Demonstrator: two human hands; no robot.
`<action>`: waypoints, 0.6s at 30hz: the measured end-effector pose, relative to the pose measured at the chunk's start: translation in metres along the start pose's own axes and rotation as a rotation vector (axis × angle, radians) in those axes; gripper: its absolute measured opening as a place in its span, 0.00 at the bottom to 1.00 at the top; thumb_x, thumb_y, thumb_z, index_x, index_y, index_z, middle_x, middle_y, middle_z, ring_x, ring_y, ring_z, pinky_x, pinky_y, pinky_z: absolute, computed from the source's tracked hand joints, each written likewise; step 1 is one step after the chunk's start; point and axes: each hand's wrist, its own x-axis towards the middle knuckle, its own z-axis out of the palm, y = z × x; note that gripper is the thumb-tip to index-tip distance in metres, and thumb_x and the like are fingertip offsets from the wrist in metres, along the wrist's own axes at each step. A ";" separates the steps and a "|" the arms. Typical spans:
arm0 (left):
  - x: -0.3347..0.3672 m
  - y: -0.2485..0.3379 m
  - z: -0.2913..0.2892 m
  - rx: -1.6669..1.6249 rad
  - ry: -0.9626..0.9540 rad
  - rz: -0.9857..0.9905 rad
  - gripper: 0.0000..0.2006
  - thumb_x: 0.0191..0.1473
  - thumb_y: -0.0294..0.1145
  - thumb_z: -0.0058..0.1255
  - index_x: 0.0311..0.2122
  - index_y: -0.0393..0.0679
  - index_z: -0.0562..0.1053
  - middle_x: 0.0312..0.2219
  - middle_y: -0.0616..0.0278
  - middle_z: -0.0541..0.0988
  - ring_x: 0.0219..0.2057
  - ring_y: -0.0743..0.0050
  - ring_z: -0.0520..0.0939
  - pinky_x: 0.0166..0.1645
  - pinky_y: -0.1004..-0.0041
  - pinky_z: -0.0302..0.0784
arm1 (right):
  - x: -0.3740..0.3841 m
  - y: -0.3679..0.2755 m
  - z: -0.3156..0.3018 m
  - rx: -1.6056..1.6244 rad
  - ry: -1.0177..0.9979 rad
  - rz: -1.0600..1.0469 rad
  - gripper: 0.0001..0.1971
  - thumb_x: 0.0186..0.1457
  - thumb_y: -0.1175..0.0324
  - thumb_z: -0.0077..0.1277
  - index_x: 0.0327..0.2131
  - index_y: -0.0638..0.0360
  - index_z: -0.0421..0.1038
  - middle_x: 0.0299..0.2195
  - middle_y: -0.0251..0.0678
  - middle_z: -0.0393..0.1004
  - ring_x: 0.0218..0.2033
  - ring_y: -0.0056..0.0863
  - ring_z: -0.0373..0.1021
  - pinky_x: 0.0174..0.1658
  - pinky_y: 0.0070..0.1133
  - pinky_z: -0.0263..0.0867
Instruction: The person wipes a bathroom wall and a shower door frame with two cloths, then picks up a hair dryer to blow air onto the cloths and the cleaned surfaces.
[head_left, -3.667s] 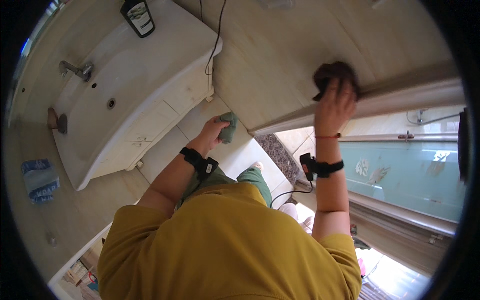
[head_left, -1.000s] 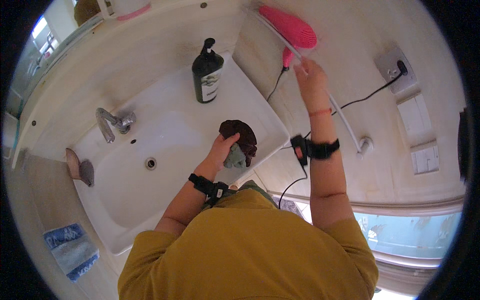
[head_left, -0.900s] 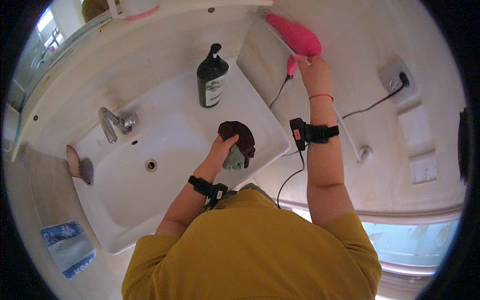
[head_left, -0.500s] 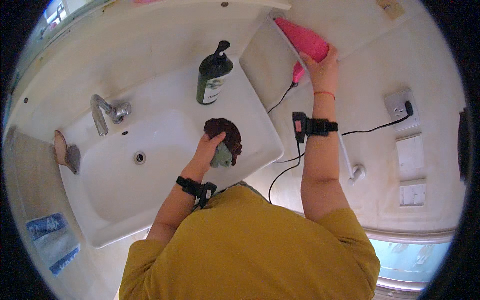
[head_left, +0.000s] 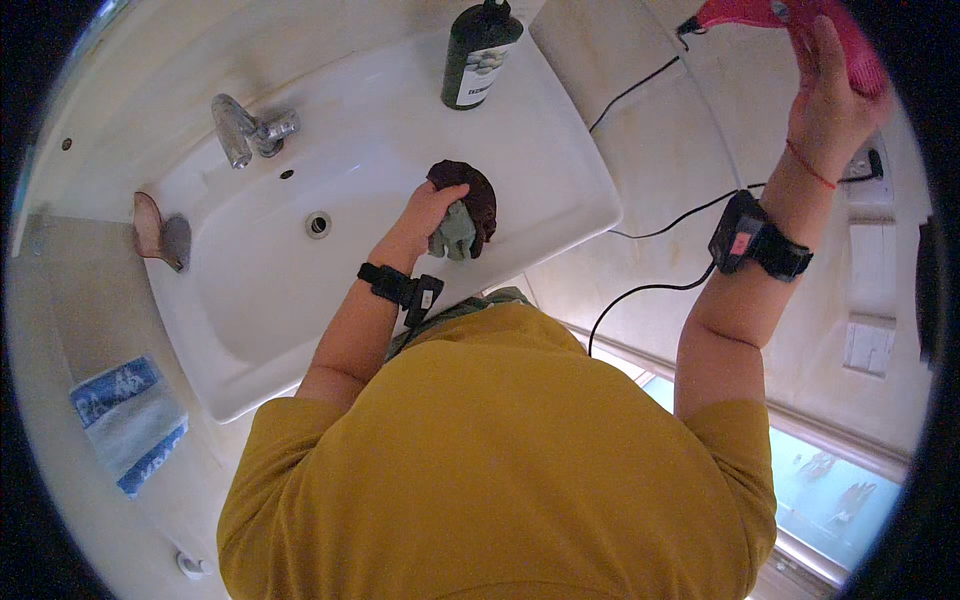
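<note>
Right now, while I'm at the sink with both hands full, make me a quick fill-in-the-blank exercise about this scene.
1. The left hand holds a dark brown cloth and a grayish ____ cloth.
2. The right hand grips a pink ____.
3. The towel has end bands coloured ____.
4. In the picture, the tap is to the ____ of the bottle.

Missing words: green; hair dryer; blue; left.

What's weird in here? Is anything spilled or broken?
Nothing looks spilled or broken. A bit odd, maybe: the right hand holds a pink dryer while the left hand holds a brown cloth and a green cloth over the sink, an unusual mix.
</note>
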 end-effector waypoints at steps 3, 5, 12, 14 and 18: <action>-0.006 -0.012 -0.014 0.010 0.077 0.023 0.15 0.50 0.33 0.51 0.42 0.37 0.70 0.33 0.61 0.77 0.33 0.68 0.79 0.39 0.70 0.76 | -0.036 -0.031 0.036 0.048 0.012 0.161 0.25 0.51 0.68 0.54 0.50 0.64 0.57 0.41 0.40 0.68 0.38 0.29 0.71 0.39 0.24 0.73; -0.002 -0.025 -0.023 0.070 0.067 0.044 0.18 0.48 0.33 0.53 0.43 0.37 0.68 0.36 0.60 0.76 0.37 0.70 0.76 0.42 0.70 0.74 | -0.062 -0.028 0.029 0.271 -0.088 0.500 0.22 0.51 0.63 0.54 0.47 0.63 0.62 0.41 0.40 0.70 0.39 0.31 0.72 0.41 0.24 0.72; -0.021 -0.040 -0.020 0.276 -0.049 0.041 0.27 0.44 0.33 0.57 0.50 0.38 0.63 0.43 0.57 0.71 0.44 0.70 0.72 0.50 0.70 0.68 | -0.209 -0.033 0.016 0.404 -0.265 1.348 0.26 0.50 0.65 0.54 0.51 0.60 0.57 0.40 0.37 0.71 0.36 0.29 0.72 0.36 0.27 0.73; -0.028 -0.029 -0.001 0.301 -0.243 0.002 0.31 0.43 0.31 0.57 0.53 0.39 0.61 0.45 0.59 0.71 0.46 0.69 0.71 0.53 0.70 0.65 | -0.248 -0.016 -0.006 0.575 -0.207 1.406 0.27 0.50 0.66 0.54 0.51 0.59 0.56 0.39 0.38 0.70 0.36 0.29 0.72 0.35 0.29 0.74; -0.041 -0.024 0.036 0.375 -0.506 0.044 0.27 0.44 0.30 0.56 0.52 0.42 0.66 0.45 0.64 0.73 0.48 0.74 0.70 0.55 0.70 0.63 | -0.276 -0.040 -0.010 0.426 -0.080 1.504 0.27 0.50 0.62 0.54 0.51 0.57 0.54 0.36 0.38 0.69 0.29 0.27 0.71 0.28 0.25 0.74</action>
